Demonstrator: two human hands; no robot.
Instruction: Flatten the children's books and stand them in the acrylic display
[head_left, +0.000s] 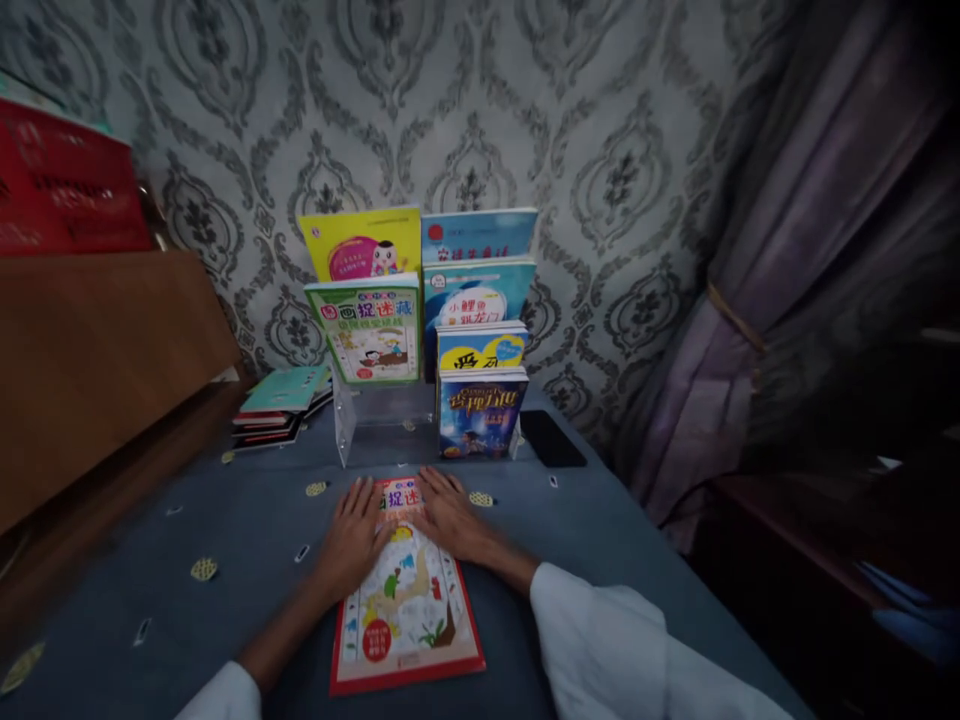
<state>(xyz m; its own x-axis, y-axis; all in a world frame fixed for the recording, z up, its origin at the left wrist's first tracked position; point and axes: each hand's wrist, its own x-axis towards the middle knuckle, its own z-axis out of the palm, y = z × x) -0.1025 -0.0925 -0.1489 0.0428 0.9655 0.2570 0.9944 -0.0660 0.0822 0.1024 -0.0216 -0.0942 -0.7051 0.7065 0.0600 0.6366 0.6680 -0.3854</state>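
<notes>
on the dark blue patterned cloth (247,560), a red-bordered picture book (411,610) lies flat in front of the person. the left hand (356,537) and right hand (450,518) rest palm down at its upper left and right edges, fingers extended and unclenched. behind it, a clear stand (382,408) carries upright books (371,335) in two columns; a stack of books (281,395) lies to the left.

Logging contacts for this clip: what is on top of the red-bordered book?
The left hand and right hand lie over the upper sides of the book. The print beneath them, including part of the title, cannot be seen.
</notes>
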